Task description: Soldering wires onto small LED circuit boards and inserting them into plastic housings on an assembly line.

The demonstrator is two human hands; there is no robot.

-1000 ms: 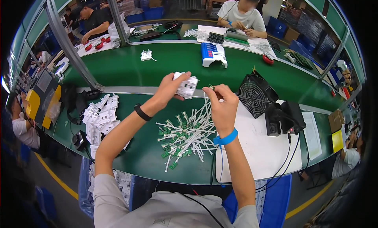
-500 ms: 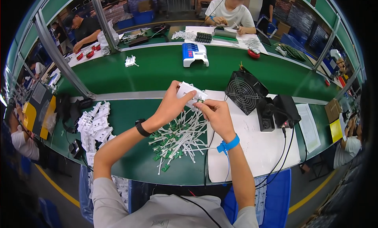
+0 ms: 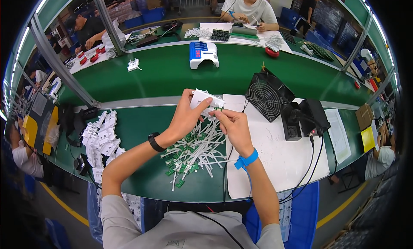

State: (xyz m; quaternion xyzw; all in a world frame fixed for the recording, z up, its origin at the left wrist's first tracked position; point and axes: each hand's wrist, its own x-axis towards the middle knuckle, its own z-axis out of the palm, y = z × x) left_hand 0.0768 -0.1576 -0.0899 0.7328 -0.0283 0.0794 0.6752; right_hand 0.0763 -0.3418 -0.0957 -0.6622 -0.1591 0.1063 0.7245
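My left hand [image 3: 184, 120] grips a white plastic housing [image 3: 201, 98] above the bench, thumb lying across its face. At the housing's right end, my right hand [image 3: 235, 127] pinches a small green circuit board [image 3: 218, 108] with thumb and forefinger; the fingers partly hide it. Below both hands spreads a pile of white cables with small green boards [image 3: 195, 152] on their ends. Several more white plastic housings [image 3: 101, 137] are heaped left of my left forearm.
A black fan [image 3: 267, 98] and black power boxes [image 3: 314, 115] stand at right, by a white sheet [image 3: 266, 163]. Beyond, a green conveyor belt [image 3: 163, 77] carries a blue-and-white device [image 3: 204, 55] and a small white part [image 3: 134, 64]. A co-worker [image 3: 251, 10] sits across.
The blue-and-white device and small white part have shifted left along the belt. My view has tilted slightly. Both hands keep nearly the same hold on the housing and board.
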